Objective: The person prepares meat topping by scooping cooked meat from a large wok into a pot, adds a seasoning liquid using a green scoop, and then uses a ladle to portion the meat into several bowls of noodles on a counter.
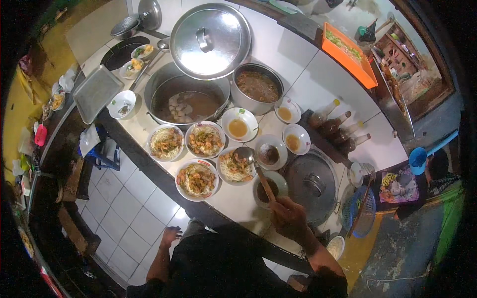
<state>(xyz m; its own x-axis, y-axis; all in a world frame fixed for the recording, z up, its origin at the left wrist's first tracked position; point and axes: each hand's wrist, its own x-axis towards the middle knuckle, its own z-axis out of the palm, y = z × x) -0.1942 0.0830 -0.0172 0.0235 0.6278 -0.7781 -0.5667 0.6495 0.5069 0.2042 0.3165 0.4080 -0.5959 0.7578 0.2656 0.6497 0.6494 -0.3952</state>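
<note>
My right hand (287, 216) grips the wooden handle of a metal ladle (264, 178). The ladle's cup is over the right side of a noodle bowl (233, 172) topped with diced brown meat. Three more bowls of topped noodles (197, 179) stand close by on the tiled counter (238, 195). Beneath the ladle handle sits a bowl of dark sauce (264, 193), and a second dark-sauce bowl (269, 153) is just beyond it. Low beside my body, away from the counter, hangs my left hand (171, 235), fingers slightly apart and holding nothing.
A large broth pot (152, 91) stands behind the bowls, its metal lid (227, 41) propped upright against it. Near it are a pot of brown stew (257, 108) and small bowls of yellowish liquid (297, 139). At right are a lidded pot (311, 201), sauce bottles (339, 123) and a blue basket (367, 223).
</note>
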